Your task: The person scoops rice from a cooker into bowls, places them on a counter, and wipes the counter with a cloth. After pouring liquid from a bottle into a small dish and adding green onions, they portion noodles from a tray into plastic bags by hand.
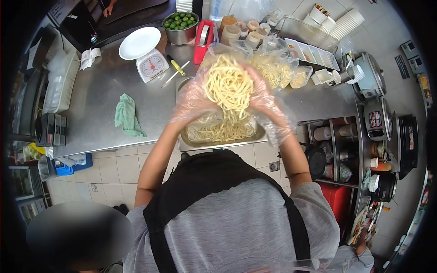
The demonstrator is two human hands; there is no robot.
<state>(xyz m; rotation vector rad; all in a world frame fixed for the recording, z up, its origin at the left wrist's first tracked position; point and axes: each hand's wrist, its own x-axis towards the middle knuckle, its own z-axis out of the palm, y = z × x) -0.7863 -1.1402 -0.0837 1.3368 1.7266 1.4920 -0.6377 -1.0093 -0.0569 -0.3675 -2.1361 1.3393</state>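
A thick bundle of pale yellow noodles (229, 86) is held up between my two hands, and some strands hang down from it. My left hand (195, 99), in a clear plastic glove, supports the bundle's left side. On its right side is my right hand (265, 94), gloved the same way. Below them, a metal tray (218, 146) at the counter's front edge holds more noodles (227, 132). The bundle and gloves hide the tray's back part. Bags of noodles (282, 75) lie behind my right hand.
A kitchen scale (152, 66) with a white plate, a yellow marker (176, 67) and a green cloth (127, 116) are on the steel counter (100, 91) at left. Limes (180, 21), a red tape dispenser (203, 43) and sauce bottles (231, 34) stand behind. Other people are nearby.
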